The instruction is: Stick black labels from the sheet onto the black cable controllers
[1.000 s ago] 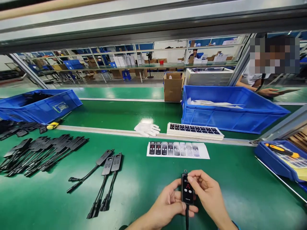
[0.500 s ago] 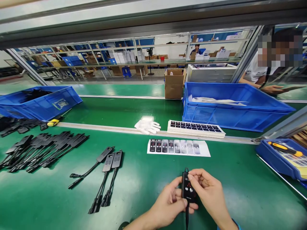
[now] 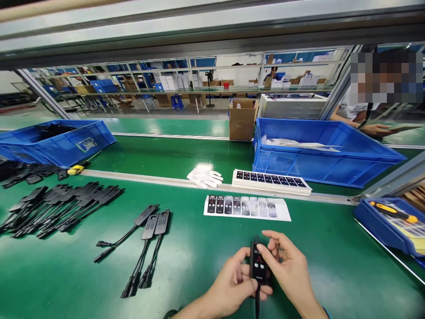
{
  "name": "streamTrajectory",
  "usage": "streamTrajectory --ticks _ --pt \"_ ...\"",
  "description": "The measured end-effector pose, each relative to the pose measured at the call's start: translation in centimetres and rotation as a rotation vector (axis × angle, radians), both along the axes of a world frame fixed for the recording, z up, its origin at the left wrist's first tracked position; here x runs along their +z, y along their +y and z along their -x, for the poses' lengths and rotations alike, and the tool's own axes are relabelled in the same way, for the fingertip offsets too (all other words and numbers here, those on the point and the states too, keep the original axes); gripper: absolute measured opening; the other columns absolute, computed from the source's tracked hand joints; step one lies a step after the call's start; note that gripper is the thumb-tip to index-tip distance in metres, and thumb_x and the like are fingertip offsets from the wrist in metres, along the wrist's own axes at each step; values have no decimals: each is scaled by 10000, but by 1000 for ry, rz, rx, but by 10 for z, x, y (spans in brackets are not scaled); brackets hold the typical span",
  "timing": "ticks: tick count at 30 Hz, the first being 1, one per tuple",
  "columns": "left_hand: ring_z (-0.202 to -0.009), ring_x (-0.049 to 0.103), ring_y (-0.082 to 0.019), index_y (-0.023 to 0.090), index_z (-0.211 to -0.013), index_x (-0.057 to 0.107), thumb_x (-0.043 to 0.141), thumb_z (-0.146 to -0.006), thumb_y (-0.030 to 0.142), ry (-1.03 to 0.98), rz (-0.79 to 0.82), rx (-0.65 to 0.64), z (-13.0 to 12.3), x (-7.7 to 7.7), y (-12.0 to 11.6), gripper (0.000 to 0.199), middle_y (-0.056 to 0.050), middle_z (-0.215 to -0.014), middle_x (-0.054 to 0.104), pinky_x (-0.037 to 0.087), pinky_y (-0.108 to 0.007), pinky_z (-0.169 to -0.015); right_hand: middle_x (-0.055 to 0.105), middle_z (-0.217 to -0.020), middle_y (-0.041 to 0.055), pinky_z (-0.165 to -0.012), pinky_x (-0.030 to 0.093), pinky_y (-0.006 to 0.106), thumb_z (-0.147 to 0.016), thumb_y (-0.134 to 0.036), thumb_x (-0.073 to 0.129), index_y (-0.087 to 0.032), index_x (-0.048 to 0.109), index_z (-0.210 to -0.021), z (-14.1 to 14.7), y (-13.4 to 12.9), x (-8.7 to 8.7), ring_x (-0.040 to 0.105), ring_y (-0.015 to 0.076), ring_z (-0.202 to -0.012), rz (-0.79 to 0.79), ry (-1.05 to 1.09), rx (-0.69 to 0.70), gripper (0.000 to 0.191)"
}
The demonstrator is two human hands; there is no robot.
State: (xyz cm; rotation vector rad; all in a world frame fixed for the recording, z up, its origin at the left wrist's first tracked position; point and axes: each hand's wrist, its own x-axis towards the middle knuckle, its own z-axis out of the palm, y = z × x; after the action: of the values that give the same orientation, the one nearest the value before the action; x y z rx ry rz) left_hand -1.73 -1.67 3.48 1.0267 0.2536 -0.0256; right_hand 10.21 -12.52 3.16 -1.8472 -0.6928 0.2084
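Observation:
My left hand [image 3: 232, 281] is wrapped round a black controller [image 3: 258, 268] with a cable running down from it. On its face are a red mark and two pale buttons. The thumb of my right hand [image 3: 288, 266] presses on the upper part of that face, with the other fingers raised and apart from the thumb. Beyond my hands lies a white label sheet [image 3: 282, 209] with dark and greyish rectangles. Three black cabled devices [image 3: 150, 227] rest left of my hands.
Many more cabled devices [image 3: 86, 195] lie at the left. A white glove [image 3: 204, 176], a stack of label sheets [image 3: 271, 188] and a large blue bin [image 3: 318, 164] stand behind. Another blue bin [image 3: 63, 148] is far left; a blue tray [image 3: 381, 226] is at right. A person's hand [image 3: 376, 129] shows upper right.
The fingers of my right hand have spread away from its thumb, which stays on the controller's upper face. The controller has shifted slightly left.

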Motion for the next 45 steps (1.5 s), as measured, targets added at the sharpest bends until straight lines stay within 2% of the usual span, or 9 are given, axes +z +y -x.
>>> streamTrajectory --ticks 7,14,20,26,30,32,38,42,45 --pt "-692 704 -210 145 -1055 505 537 -848 439 22 168 77 -3 0 6 360 -121 -915 688 549 -308 -630 566 -880 29 -533 507 255 -788 -360 603 -232 589 -1154 6 6 -6 575 162 -653 34 97 226 388" --pt "-633 675 -156 168 -1037 484 512 -872 425 -2 175 172 -7 -4 8 306 -80 -836 689 506 -229 -556 527 -1309 82 -909 479 353 -601 -285 750 -252 370 -1402 14 5 -16 544 267 -1118 68 232 350 887" --pt "-554 665 -146 182 -1120 394 577 -806 546 12 -43 154 -8 -10 8 515 -46 -720 683 512 -226 -535 458 -1411 77 -1059 336 359 -929 -444 359 -231 305 -1450 8 3 -26 440 212 -1270 93 227 419 565" --pt "-517 642 -125 194 -1055 381 600 -748 609 22 -116 149 -13 -18 8 561 -43 -766 675 504 -215 -507 534 -1345 67 -962 449 306 -953 -399 349 -264 316 -1445 10 6 -35 519 210 -1202 97 103 376 511" --pt "-744 678 -174 230 -1217 365 494 -807 625 -40 -45 144 -14 -17 12 583 -78 -976 663 544 -320 -681 552 -1276 99 -864 511 282 -909 -333 418 -234 203 -1481 13 11 -33 570 220 -1120 116 -147 317 618" --pt "-864 664 -202 234 -1306 354 380 -869 603 -85 -236 112 -13 -13 21 572 -103 -1070 642 536 -381 -777 536 -1244 99 -861 514 294 -898 -291 397 -239 148 -1487 6 11 -28 571 221 -1097 174 -296 276 641" --pt "-1367 268 -300 228 -1382 384 423 -898 374 -8 -1525 179 -19 -11 68 507 -114 -1466 348 233 -535 -1108 489 -1202 255 -821 504 444 -791 -39 338 -43 351 -1395 -55 -16 -12 576 343 -1024 699 -566 -174 604" --pt "-1395 125 -327 204 -1421 313 406 -913 364 134 -1734 94 -24 -19 84 541 -149 -1513 208 244 -570 -1082 546 -1045 326 -659 473 607 -698 23 389 15 484 -1299 -97 -36 -10 586 453 -902 872 -543 -348 609" --pt "-1393 110 -332 209 -1417 327 401 -916 371 161 -1733 68 -25 -20 83 532 -159 -1509 212 224 -562 -1090 585 -1036 299 -748 409 667 -734 -18 394 -24 591 -1194 -117 -26 -9 571 447 -946 710 -549 -290 500"
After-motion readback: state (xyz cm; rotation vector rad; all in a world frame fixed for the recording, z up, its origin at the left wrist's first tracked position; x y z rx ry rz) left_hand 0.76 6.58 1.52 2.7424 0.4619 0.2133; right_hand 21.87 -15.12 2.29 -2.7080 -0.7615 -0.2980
